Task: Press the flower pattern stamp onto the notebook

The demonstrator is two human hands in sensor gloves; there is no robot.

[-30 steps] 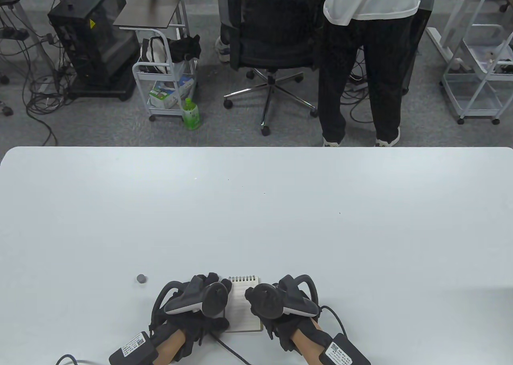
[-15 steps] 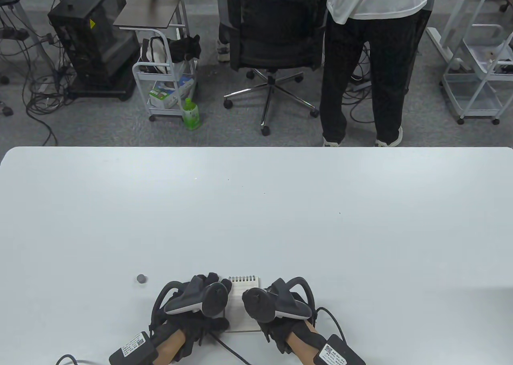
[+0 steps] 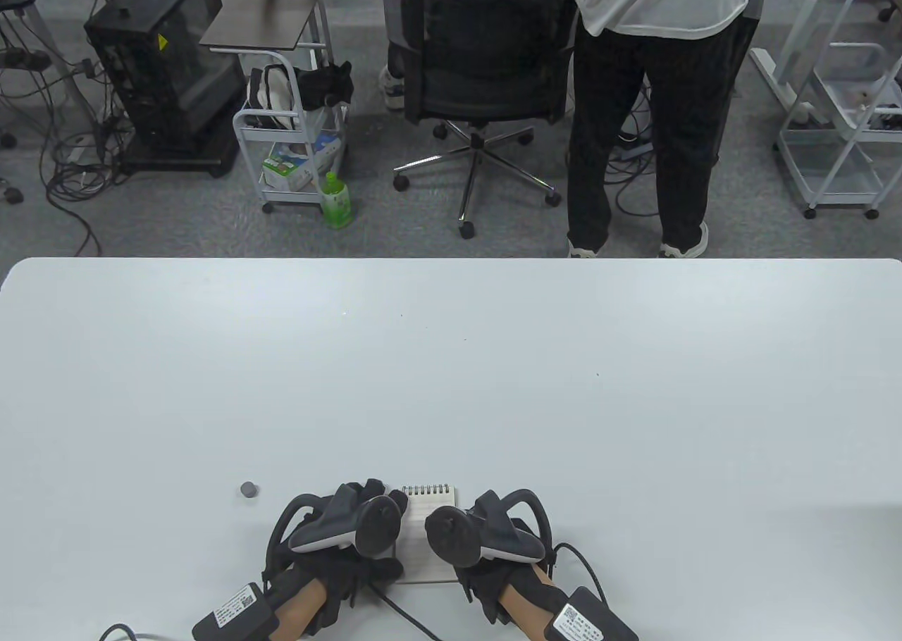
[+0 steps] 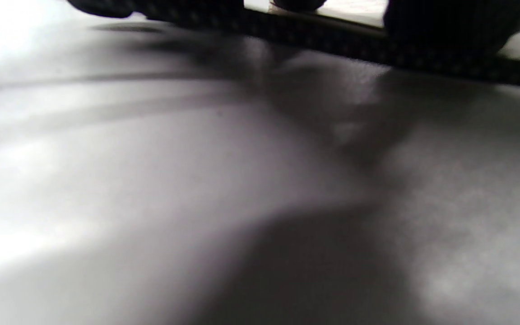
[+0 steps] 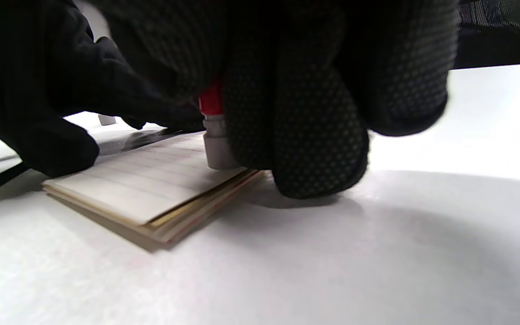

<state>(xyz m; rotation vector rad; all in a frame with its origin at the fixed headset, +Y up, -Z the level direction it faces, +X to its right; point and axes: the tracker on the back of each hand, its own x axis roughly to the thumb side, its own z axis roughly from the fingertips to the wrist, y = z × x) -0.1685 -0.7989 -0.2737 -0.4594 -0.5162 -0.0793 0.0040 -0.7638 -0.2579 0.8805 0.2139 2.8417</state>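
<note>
**Stamp down on the notebook page**

The spiral notebook (image 3: 423, 528) lies open near the front edge of the white table (image 3: 451, 359), its wire binding at the far end, lined page facing up. Both gloved hands flank it.

The right hand (image 3: 486, 539) grips a small stamp (image 5: 215, 135) with a red upper body and a pale grey base. In the right wrist view the fingers (image 5: 314, 126) wrap closely around the stamp, and its base sits flat on the lined page, close to the notebook's (image 5: 151, 189) right edge. One fingertip of that hand reaches down to the table just beside the pages.

The left hand (image 3: 345, 535) rests at the notebook's left edge, its fingertips over the page margin near the binding. How its fingers are set I cannot tell: the tracker covers them from above, and the left wrist view shows only blurred tabletop with dark glove shapes along the top.

A small grey cap (image 3: 248, 489) sits on the table, left of the left hand and apart from it.
</note>
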